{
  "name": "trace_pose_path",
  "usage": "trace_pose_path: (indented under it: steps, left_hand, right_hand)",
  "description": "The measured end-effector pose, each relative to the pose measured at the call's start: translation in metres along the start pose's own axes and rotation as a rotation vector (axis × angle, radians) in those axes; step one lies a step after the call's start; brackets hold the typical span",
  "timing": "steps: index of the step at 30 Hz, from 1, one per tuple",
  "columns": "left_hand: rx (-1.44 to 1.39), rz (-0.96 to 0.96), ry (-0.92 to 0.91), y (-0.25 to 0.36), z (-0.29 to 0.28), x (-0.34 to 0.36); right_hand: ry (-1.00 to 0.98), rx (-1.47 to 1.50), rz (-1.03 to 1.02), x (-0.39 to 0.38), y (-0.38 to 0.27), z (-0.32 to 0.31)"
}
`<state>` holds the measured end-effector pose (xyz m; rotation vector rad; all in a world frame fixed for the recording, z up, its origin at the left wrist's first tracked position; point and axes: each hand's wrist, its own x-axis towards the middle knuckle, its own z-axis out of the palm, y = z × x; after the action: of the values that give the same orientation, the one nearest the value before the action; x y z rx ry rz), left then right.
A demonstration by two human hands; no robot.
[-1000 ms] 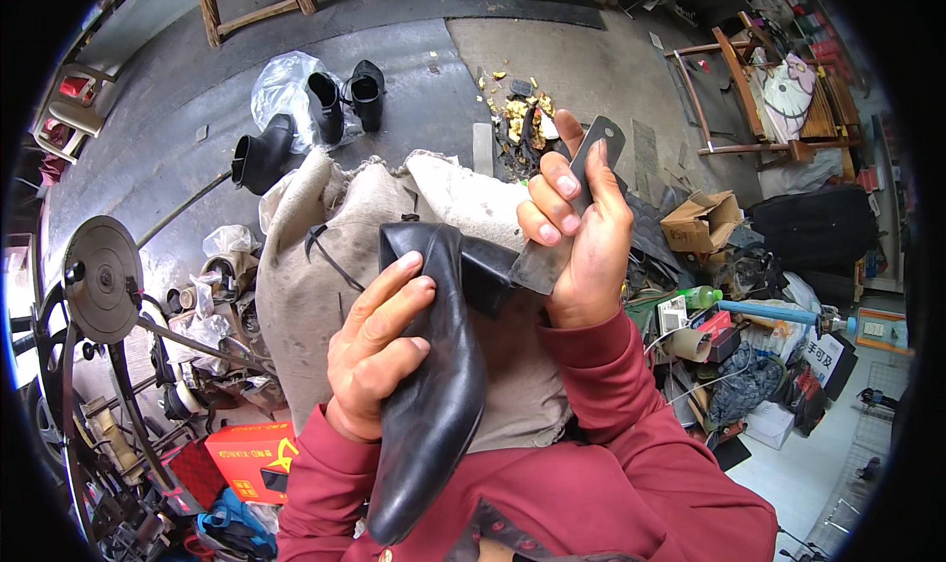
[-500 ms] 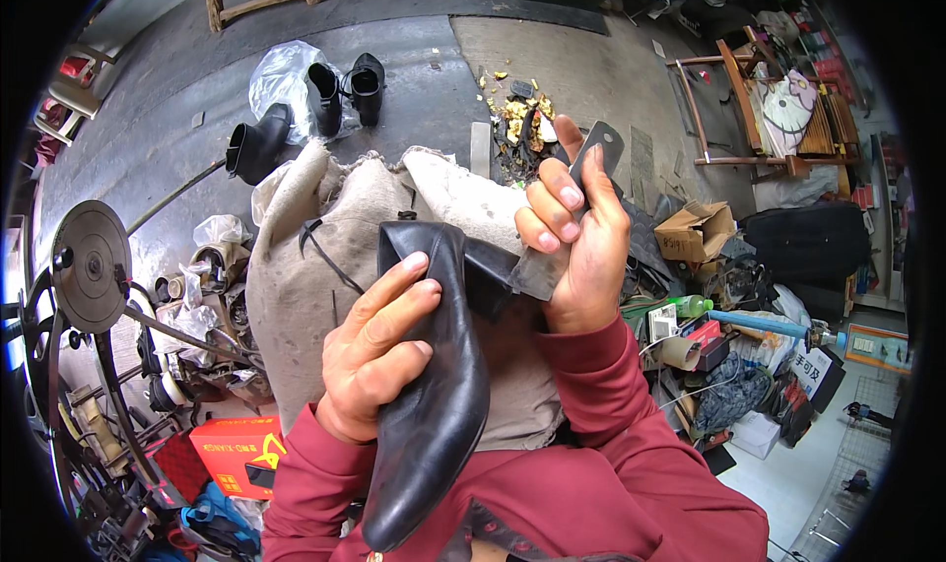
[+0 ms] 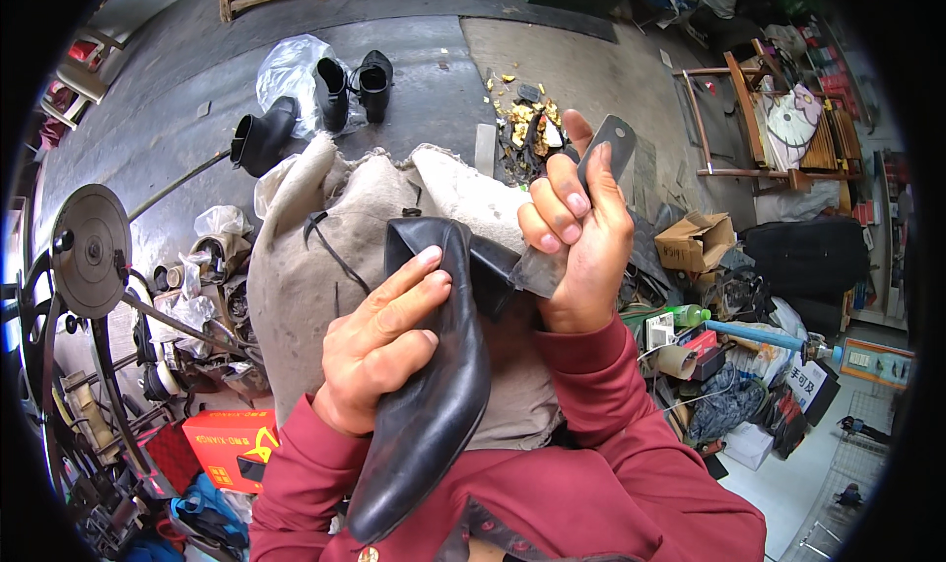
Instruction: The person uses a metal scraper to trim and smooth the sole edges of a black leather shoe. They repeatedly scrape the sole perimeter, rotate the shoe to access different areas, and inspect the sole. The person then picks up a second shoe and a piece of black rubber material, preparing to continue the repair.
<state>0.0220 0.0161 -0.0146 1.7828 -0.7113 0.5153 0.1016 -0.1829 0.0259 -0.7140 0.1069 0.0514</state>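
A black leather heeled shoe [image 3: 414,454] lies upside-down or on its side over a stained canvas apron [image 3: 296,335], toe toward me; I cannot tell which. My left hand [image 3: 384,355] grips it, fingertips pressed on the leather near its upper end. My right hand [image 3: 576,247] is wrapped round a flat steel blade [image 3: 616,138] with a hole at its top. The blade's lower end touches the black heel block [image 3: 493,271] at the shoe's right side. A thin dark cord [image 3: 330,252] lies on the apron.
Black boots [image 3: 266,133] and a plastic bag [image 3: 291,69] sit on the floor ahead, near scattered scraps [image 3: 532,129]. A cast-iron machine wheel [image 3: 89,247] stands left, above a red box [image 3: 227,444]. A cardboard box [image 3: 695,242], clutter and a folded wooden chair [image 3: 749,119] are right.
The shoe and my left hand have shifted slightly, the toe moving a little leftward. My right hand keeps the blade at the heel, with little visible movement. The view has shifted slightly.
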Motion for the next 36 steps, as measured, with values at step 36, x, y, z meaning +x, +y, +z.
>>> trace_pose_path:
  steps: [36]
  left_hand:
    - [-0.126, -0.352, -0.005, -0.013, 0.017, 0.041]
  right_hand:
    - [-0.058, -0.197, -0.143, 0.059, -0.004, 0.003]
